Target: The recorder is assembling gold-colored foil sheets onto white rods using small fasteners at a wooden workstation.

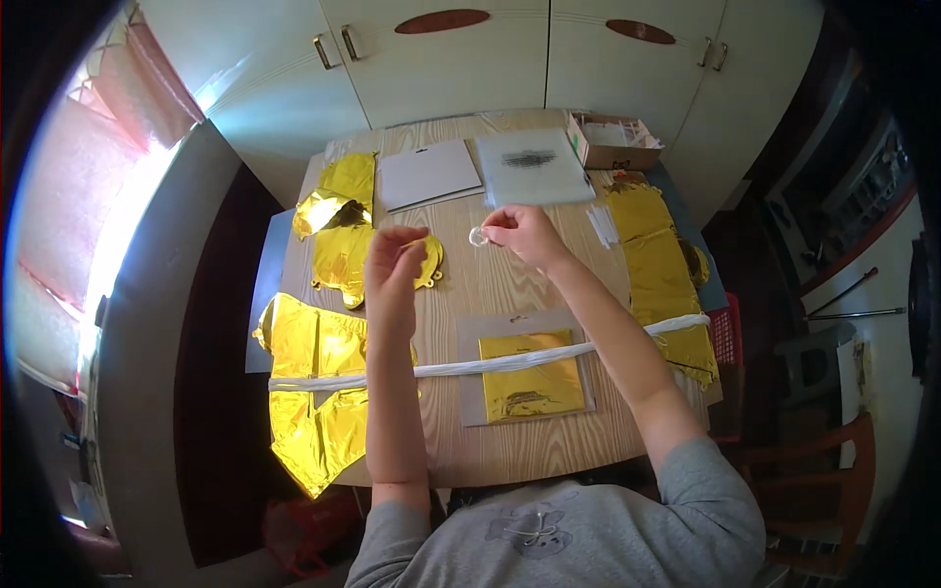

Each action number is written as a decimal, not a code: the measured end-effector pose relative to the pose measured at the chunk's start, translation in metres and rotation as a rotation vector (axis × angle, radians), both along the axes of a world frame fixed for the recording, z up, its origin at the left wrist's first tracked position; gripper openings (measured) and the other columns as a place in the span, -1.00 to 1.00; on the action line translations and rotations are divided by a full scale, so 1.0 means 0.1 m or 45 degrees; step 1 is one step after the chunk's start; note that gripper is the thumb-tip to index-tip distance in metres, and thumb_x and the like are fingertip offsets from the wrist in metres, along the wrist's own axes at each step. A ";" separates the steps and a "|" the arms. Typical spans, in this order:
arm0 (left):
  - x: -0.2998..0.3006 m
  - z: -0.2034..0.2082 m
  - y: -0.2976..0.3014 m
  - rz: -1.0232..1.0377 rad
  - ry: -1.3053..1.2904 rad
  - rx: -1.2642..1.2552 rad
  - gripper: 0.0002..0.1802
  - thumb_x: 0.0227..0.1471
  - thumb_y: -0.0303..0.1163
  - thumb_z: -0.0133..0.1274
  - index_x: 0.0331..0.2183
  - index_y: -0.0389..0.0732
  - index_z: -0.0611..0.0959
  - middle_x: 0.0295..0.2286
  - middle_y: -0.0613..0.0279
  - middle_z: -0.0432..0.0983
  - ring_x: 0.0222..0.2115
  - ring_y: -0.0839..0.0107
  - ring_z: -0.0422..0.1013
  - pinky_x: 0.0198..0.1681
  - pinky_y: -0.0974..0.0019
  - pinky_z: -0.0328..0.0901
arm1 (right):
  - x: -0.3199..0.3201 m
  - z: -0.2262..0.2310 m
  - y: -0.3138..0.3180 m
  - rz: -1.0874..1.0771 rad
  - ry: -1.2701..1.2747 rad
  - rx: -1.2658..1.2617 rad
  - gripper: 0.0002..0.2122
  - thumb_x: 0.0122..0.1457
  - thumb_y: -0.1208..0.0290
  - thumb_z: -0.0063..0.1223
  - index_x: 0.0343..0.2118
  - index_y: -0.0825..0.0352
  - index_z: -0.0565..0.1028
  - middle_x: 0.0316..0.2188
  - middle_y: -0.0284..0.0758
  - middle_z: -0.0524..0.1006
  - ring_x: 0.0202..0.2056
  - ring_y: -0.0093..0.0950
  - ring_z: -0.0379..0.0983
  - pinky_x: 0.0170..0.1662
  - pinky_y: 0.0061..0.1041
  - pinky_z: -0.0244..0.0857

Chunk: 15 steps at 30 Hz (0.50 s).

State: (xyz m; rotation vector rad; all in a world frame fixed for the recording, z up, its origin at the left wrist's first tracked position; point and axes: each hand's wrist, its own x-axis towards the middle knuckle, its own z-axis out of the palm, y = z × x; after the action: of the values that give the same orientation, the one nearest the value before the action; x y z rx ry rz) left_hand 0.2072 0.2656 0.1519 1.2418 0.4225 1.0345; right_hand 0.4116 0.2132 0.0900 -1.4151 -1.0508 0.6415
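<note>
Above the gold foil (338, 257), my left grip (393, 274) is bunched, whether around anything I cannot tell, and over the surface (457, 284) the small pale coil (476, 236) sits pinched in my right grip (526, 235), where slackening fingertips could drop it or let it tangle.

"Bright over there, isn't it?"

"Daylight (127, 211) glares beside the pink curtain (78, 235) at left."

"And beyond the wood-grain table (438, 318)?"

"Cream cupboards (461, 69) (brass-coloured handles (350, 43), I notice), plus a wooden chair (864, 456) off right."
</note>
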 end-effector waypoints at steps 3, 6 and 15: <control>-0.16 0.10 0.05 0.085 -0.063 0.008 -0.87 -0.01 -0.57 -0.06 -0.34 -0.18 0.49 -0.29 0.24 0.46 -0.43 0.66 0.31 -0.40 0.61 0.17 | 0.24 -0.46 0.51 -0.088 -0.204 -0.204 -0.89 -0.09 0.41 0.16 -0.50 0.31 0.54 -0.52 -0.34 0.56 -0.51 -0.58 0.47 -0.39 -0.57 0.34; -0.24 0.10 0.07 0.098 -0.099 -0.010 -0.89 -0.02 -0.55 -0.04 -0.35 -0.22 0.48 -0.30 0.27 0.48 -0.44 0.68 0.25 -0.40 0.58 0.13 | 0.27 -0.61 0.73 -0.190 -0.484 -0.338 -0.91 -0.08 0.40 0.14 -0.51 0.29 0.53 -0.59 -0.34 0.54 -0.52 -0.53 0.47 -0.41 -0.53 0.33; -0.25 0.09 0.07 0.088 -0.074 0.089 -0.85 -0.05 -0.60 -0.06 -0.34 -0.26 0.50 -0.31 0.28 0.48 -0.44 0.68 0.22 -0.35 0.59 0.12 | 0.16 -1.02 0.85 -0.553 -1.052 -0.137 -0.91 -0.06 0.41 0.00 -0.59 0.28 0.46 -0.48 -0.28 0.49 -0.42 -0.27 0.43 -0.38 -0.30 0.33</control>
State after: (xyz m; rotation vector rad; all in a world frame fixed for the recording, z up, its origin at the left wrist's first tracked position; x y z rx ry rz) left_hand 0.1824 0.2725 0.1614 1.2630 0.3893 1.1494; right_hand 0.4276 0.2982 -0.0121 -1.9910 -1.2722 -0.2475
